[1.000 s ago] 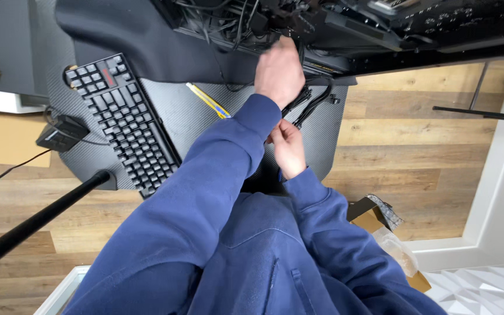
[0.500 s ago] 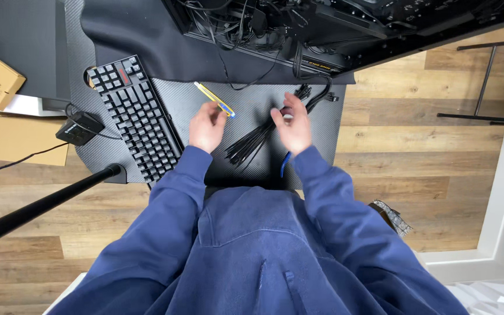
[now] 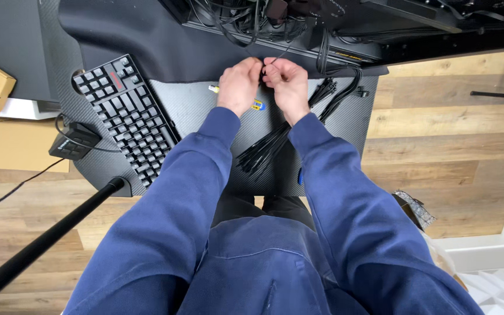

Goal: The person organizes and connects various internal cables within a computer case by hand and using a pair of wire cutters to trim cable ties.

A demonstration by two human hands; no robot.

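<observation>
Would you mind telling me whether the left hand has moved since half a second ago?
Yes. The left hand has moved away from the keyboard, up toward the cables, meeting the right hand.

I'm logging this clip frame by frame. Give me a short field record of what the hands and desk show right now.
left hand: pinching a thin black cable
right hand: pinching the same cable, close to the left
cable ties: black bundle lying on the desk mat, below the hands
keyboard: black, angled, left of the hands
computer case: open, wires spilling out, above the hands
</observation>
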